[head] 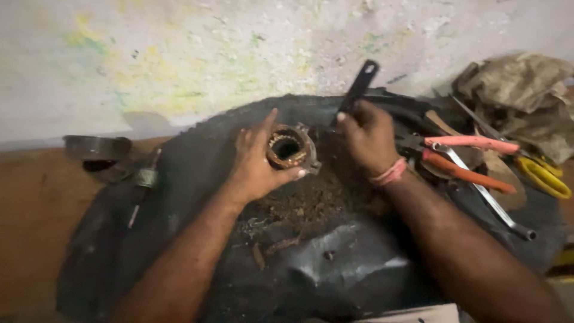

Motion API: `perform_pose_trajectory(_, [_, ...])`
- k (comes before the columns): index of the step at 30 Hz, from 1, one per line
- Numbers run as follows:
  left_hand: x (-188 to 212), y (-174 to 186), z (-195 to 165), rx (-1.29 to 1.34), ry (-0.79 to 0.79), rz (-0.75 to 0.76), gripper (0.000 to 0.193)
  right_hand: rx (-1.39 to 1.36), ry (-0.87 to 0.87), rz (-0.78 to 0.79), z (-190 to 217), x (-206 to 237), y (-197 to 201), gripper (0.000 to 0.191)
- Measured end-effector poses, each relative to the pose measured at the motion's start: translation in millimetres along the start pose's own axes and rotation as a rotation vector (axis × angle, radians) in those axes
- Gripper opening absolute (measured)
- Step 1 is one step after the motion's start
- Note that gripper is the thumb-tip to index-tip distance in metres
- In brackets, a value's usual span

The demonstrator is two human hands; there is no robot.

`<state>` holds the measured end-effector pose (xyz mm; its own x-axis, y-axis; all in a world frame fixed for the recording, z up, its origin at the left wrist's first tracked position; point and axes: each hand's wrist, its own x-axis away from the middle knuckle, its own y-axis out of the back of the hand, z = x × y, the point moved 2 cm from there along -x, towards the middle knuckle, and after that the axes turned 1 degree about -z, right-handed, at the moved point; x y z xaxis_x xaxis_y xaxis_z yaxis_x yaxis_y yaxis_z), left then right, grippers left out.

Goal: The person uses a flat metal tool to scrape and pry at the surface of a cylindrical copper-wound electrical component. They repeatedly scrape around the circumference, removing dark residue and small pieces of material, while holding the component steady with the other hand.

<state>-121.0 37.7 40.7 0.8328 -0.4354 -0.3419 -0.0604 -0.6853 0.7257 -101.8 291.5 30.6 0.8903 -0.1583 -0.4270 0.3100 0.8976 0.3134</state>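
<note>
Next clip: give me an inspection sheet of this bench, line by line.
Surface: black rubber sheet over a wooden bench, strewn with brown debris.
Job's things: rusty stator with copper windings; flat black tool.
Clutter: orange-handled pliers, yellow-handled tool, metal ring, rags.
Grippers: left hand grips the stator; right hand holds the black tool beside it.
Cables: nothing seen.
Surroundings: stained pale wall.
</note>
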Motion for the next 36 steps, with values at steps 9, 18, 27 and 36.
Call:
perform_pose_trajectory(9, [-0.7, -0.2, -4.8, -0.008, 0.056, 0.026, 0.13, -0.147, -0.247, 0.173, 10.2, -1.6, -13.9, 0.014])
perform_pose_trajectory(18, [-2.5, -3.5, -1.7, -0.022, 0.003, 0.035, 0.131, 0.053, -0.132, 0.219, 20.2, -10.9, -25.3, 0.016])
perform_pose_trajectory(27, [-0.6, -1.9, -2.0, -0.045, -0.036, -0.002, 0.129, 0.009, -0.139, 0.18, 5.2, -7.7, -25.5, 0.02])
perform_pose_trajectory(36, [-0.4, -4.6, -2.3, -0.053, -0.006, 0.022, 0.131, 0.114, -0.078, 0.057, -6.9, -1.5, 0.4, 0.018])
